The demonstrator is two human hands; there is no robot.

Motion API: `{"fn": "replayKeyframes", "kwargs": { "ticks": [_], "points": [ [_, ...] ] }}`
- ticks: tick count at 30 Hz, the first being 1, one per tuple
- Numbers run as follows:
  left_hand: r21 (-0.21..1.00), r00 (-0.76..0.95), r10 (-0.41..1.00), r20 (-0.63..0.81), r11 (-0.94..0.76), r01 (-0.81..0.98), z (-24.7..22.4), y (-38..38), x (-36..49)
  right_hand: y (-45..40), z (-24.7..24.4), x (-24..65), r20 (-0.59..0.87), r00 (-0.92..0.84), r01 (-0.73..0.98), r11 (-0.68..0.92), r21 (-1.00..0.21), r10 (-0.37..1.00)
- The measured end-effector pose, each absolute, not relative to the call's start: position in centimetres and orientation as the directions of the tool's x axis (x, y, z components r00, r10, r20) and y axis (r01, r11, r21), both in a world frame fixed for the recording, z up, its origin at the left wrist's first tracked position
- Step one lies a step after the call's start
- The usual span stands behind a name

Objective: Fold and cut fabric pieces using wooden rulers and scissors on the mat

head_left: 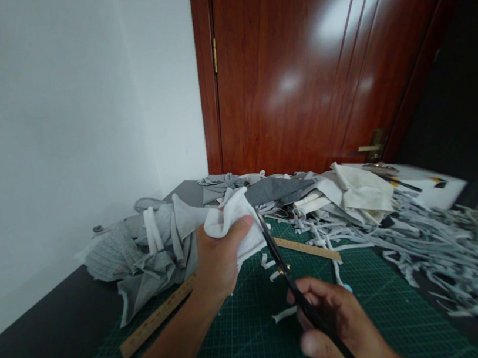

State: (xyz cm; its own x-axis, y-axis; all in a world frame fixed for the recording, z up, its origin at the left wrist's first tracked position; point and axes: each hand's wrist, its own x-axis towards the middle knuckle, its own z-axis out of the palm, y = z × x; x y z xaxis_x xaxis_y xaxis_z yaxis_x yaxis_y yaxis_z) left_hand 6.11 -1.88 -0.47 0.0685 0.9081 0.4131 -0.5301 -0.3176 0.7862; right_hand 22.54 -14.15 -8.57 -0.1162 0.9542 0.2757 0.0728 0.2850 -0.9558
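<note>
Left hand (218,256): one, brought in from the lower left, forearm slanting up and inward, back of the hand uppermost. Thumb laid straight along the top of the cloth, pointing right; fingers closed underneath, largely hidden from where I stand. Grip firm, no gap visible.

Right hand (340,313): one, entering from the lower right, set lower than the left. Fingers curled inward about a pair of scissors, thumb bent on the near side; the hold is closed around the handles.

White cloth (248,243): one piece, soft, folded over itself, with a curled loop at its left and a raised corner at the top. Held above the green cutting mat (253,343), near its far part.

Scissors (298,295): one pair, black, with a brass-coloured pivot. Blades pointing up and leftward, lying along the cloth's right edge; I cannot tell how far they are parted.

Surroundings: a wooden ruler (152,321) left of the left hand; a second ruler (309,249) beyond the scissors; small white scraps (267,262) on the mat; a heap of grey cloth (137,246) at left; tangled grey strips (443,239) spread over the dark desk (37,355) at right.
</note>
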Motion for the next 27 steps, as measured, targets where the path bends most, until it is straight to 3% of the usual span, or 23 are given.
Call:
{"fn": "replayKeyframes", "kwargs": {
  "ticks": [12,27],
  "points": [
    [0.838,0.132,0.895,0.427,-0.337,-0.430,-1.0,-1.7,6.0,-13.7,-9.6,22.4,0.350,-0.081,0.044,0.354,-0.934,0.933],
    [0.830,0.137,0.901,0.411,-0.308,-0.465,-1.2,-1.8,6.0,-13.7,-9.4,22.0,0.334,-0.081,-0.015,0.334,-0.942,0.939]
  ]
}}
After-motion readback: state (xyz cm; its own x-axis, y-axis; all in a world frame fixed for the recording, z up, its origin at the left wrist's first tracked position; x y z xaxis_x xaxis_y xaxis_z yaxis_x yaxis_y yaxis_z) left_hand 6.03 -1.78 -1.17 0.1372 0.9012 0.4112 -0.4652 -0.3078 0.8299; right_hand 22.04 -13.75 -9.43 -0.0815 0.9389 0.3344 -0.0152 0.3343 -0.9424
